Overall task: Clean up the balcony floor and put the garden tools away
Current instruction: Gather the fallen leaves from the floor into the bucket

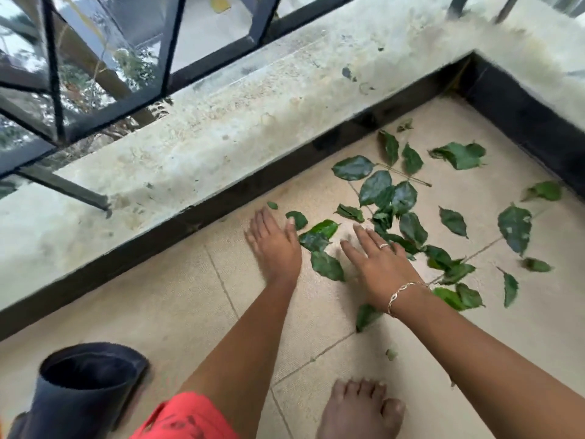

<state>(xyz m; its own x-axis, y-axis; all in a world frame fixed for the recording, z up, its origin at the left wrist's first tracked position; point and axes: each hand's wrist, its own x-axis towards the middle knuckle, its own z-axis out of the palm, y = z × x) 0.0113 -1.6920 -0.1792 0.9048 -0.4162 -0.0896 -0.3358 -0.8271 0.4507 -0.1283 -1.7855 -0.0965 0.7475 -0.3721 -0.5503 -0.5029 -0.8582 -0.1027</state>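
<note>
Left hand [275,245], right hand [376,264] — fingers straight (holding nothing), leafy twig [411,178] lying left-right.

pretty plain spot: beige tiled floor [158,296] runs up to a stained pale concrete ledge [221,131], black metal railing [53,74] right above it, soft daylight.

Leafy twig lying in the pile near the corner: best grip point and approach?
Pinch the twig at its bare stem end, from above on the right: it lies flat on the floor, and that end pokes clear of the leaves.
</note>
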